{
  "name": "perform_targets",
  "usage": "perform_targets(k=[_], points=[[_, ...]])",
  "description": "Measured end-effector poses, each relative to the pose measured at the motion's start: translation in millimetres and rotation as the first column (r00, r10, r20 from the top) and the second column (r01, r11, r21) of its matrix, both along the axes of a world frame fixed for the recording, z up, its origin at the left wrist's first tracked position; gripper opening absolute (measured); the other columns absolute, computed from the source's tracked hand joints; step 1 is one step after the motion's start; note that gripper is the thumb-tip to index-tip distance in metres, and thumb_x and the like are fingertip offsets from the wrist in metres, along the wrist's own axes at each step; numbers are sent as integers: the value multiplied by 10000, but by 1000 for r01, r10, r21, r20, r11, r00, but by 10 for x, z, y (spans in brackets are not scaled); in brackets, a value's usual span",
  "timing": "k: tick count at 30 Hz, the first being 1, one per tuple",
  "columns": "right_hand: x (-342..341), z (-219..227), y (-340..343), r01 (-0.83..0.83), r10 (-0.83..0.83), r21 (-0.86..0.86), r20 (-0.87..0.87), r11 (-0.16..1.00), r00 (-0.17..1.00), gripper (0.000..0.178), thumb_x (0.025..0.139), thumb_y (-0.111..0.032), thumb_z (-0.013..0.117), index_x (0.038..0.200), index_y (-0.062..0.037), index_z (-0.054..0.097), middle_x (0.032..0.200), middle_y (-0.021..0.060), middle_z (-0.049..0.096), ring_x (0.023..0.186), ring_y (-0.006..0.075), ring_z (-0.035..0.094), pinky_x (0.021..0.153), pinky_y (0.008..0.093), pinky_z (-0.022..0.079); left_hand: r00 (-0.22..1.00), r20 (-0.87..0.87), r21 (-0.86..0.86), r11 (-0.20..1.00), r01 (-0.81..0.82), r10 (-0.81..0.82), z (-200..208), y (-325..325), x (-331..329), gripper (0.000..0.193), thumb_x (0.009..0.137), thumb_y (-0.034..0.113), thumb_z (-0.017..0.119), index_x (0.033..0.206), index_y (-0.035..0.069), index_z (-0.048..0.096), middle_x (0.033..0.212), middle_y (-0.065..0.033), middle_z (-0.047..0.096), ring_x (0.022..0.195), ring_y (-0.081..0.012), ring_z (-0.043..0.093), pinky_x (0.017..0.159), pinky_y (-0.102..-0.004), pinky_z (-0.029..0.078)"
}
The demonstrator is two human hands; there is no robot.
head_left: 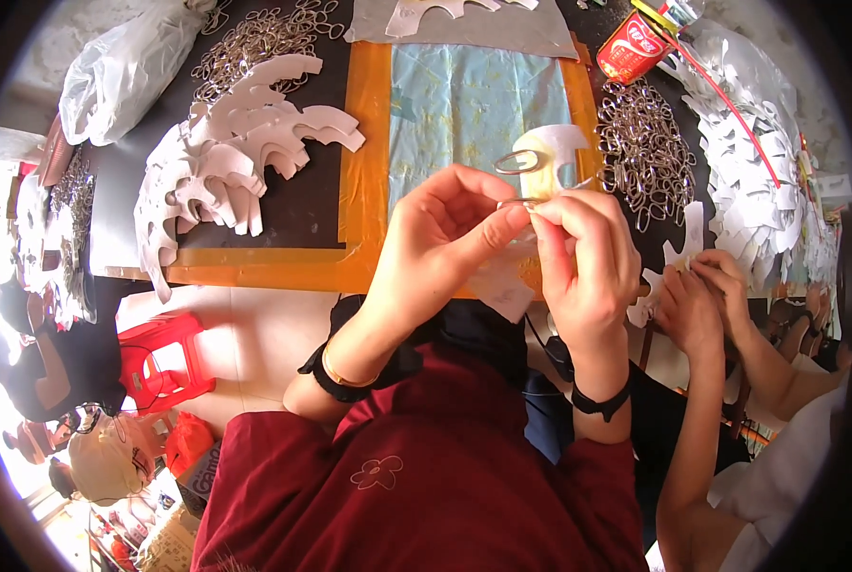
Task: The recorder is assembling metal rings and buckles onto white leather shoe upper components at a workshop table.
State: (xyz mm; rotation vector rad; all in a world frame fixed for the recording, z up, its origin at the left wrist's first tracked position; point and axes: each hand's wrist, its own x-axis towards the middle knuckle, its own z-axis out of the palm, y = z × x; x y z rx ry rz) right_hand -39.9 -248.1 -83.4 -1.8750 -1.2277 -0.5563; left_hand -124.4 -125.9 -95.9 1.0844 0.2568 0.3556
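My left hand [450, 229] and my right hand [588, 253] meet over the table's front edge, fingers pinched together. Between the fingertips is a metal ring [514, 202], seen nearly edge-on. My right fingers close around part of a white cut-out piece, whose lower end [504, 289] hangs below the hands. How the ring and the piece join is hidden by my fingers. Just beyond, another oval metal ring [517, 162] overlaps the edge of a curved white piece [561, 140] on the blue cloth [464, 100].
White cut-outs are stacked [212, 176] at left, with a pile of metal rings [264, 43] behind. More rings [645, 153] and a white heap [755, 143] lie at right, near a red cup [633, 48]. A co-worker's hands [698, 300] work close on my right.
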Motion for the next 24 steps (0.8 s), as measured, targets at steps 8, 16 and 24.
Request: perform_targets(k=[8, 16, 24], points=[[-43, -29, 14, -10, 10, -17, -29, 1000, 1000, 171, 776, -9, 662, 890, -31, 536, 812, 96, 556, 681, 252, 584, 557, 341, 478, 990, -85, 227, 970, -90, 112, -1, -51, -50, 168, 836, 127, 671, 941, -5, 663, 796, -51, 656, 736, -59, 579, 632, -221, 463], [-28, -15, 4, -10, 19, 62, -143, 998, 990, 135, 815, 10, 622, 905, -8, 523, 818, 115, 562, 683, 254, 595, 543, 312, 477, 998, -59, 531, 847, 7, 29, 44, 32, -50, 163, 847, 60, 646, 971, -44, 627, 858, -42, 640, 807, -55, 569, 698, -197, 462], [-64, 93, 8, -35, 52, 57, -322, 998, 945, 121, 781, 23, 663, 848, -12, 569, 787, 81, 582, 628, 154, 562, 499, 249, 432, 998, 58, 458, 887, -61, 39, -9, 51, -38, 174, 802, 124, 692, 917, -3, 659, 781, -93, 654, 653, -136, 599, 617, -263, 472]])
